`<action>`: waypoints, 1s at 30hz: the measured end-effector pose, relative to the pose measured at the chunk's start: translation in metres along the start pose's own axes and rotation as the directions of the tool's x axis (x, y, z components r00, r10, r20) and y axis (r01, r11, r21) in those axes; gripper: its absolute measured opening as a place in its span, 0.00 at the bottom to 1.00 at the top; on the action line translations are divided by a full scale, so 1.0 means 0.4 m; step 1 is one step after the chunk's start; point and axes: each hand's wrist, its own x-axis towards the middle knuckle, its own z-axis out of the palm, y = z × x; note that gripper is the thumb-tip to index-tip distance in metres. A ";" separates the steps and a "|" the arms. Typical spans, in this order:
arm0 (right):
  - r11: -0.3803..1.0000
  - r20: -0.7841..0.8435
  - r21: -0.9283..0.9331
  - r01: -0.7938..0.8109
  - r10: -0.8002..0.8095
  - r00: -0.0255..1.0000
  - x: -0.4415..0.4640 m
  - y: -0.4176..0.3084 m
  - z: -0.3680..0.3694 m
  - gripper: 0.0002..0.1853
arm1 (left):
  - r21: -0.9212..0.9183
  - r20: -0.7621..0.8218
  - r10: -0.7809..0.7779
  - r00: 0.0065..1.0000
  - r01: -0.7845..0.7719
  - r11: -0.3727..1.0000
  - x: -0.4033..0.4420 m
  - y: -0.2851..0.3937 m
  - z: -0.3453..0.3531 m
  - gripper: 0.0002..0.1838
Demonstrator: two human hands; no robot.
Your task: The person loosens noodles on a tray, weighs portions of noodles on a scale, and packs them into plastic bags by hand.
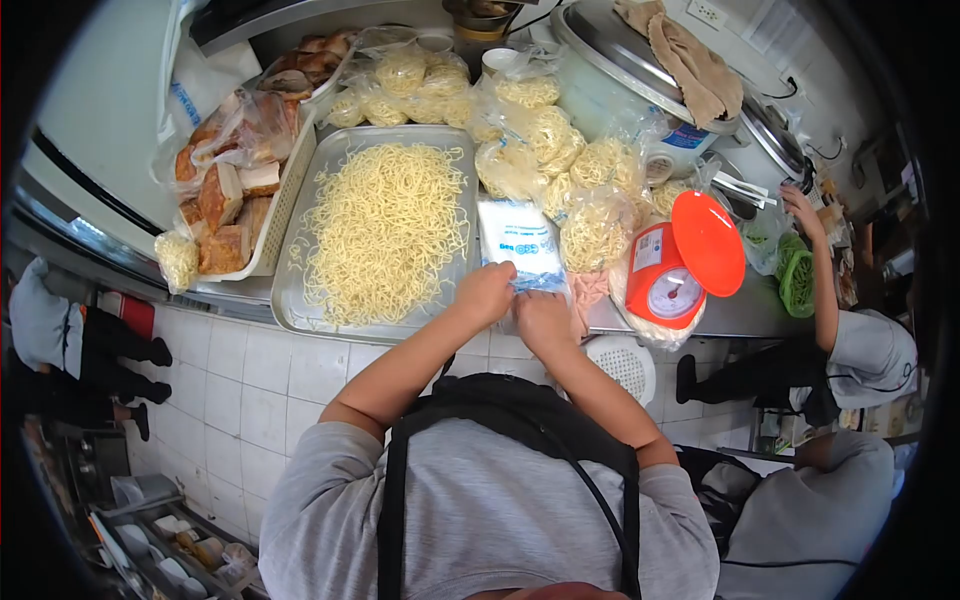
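My left hand (487,292) is closed, its fingers pinched at the near edge of a stack of plastic bags (517,238) with blue print. Close beside it, my right hand (546,322) is closed too, at the lower end of the same stack; its fingertips are partly hidden. To the left of the bags lies a metal tray (296,240) with a loose heap of yellow noodles (388,235). Right of the stack are tied clear bags of noodles (598,228) and an orange weighing scale (670,285) with a tilted round pan (708,243).
A white basket (282,215) of browned meat pieces (222,200) stands at the left. More bagged noodles (410,80) line the back, near a large lidded pot (630,70) with a brown cloth (690,65). Co-workers (870,360) are at the right, another person (75,325) at the left.
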 end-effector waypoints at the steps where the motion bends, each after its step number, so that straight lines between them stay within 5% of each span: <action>1: 1.000 -0.023 0.003 0.021 -0.021 1.000 0.003 0.003 -0.005 0.09 | 0.005 -0.002 0.002 1.000 -0.002 1.000 0.000 0.000 -0.003 0.08; 5: 0.996 0.012 0.075 0.037 -0.038 0.999 0.020 0.018 -0.031 0.06 | 0.020 -0.024 0.036 0.999 -0.035 0.999 0.008 -0.018 0.012 0.08; 10: 0.889 0.002 0.452 -0.073 0.081 0.997 0.037 0.023 -0.151 0.05 | -0.043 -0.080 -0.070 0.994 0.067 0.997 0.036 -0.065 0.051 0.08; 12: 0.703 0.004 0.702 -0.115 0.157 0.988 0.046 0.053 -0.193 0.05 | -0.046 -0.104 -0.083 0.991 0.079 0.996 0.051 -0.083 0.052 0.09; 14: 0.378 -0.024 0.923 -0.073 0.248 0.969 0.054 0.088 -0.223 0.04 | -0.038 -0.128 -0.056 0.990 0.052 0.998 0.057 -0.096 0.056 0.13; 16: 0.369 0.032 0.921 -0.125 0.250 0.968 0.063 0.112 -0.264 0.04 | 0.032 -0.417 0.164 0.894 -0.166 0.986 0.051 -0.028 -0.011 0.15; 18: 0.469 0.038 0.873 -0.135 0.209 0.977 0.072 0.119 -0.285 0.05 | 0.076 -0.503 0.341 0.795 -0.352 0.933 0.043 0.046 -0.066 0.17; 19: 0.402 0.064 0.907 -0.123 0.158 0.985 0.072 0.109 -0.283 0.06 | 0.059 -0.464 0.410 0.785 -0.434 0.899 0.039 0.082 -0.074 0.18; 22: 0.186 0.063 0.980 -0.066 0.025 0.998 0.077 0.067 -0.283 0.09 | -0.178 -0.276 0.303 0.912 -0.358 0.916 0.038 0.093 -0.070 0.15; 25: 0.106 -0.011 0.994 -0.026 0.332 0.943 0.066 0.098 -0.259 0.12 | -0.593 -0.206 0.111 0.972 -0.214 0.776 0.048 0.064 -0.114 0.11; 27: 0.785 -0.146 0.593 -0.180 0.325 0.935 0.026 0.162 -0.173 0.14 | -0.777 -0.219 -0.088 0.972 -0.119 0.618 0.034 0.059 -0.178 0.11; 28: 0.948 -0.197 0.216 -0.233 0.276 0.941 0.004 0.190 -0.124 0.15 | -0.823 -0.236 -0.231 0.944 -0.067 0.563 0.027 0.068 -0.215 0.13; 30: 0.939 -0.129 0.024 -0.342 0.342 0.931 -0.063 0.180 -0.037 0.16 | -0.864 -0.281 -0.298 0.912 -0.106 0.491 0.031 0.037 -0.249 0.13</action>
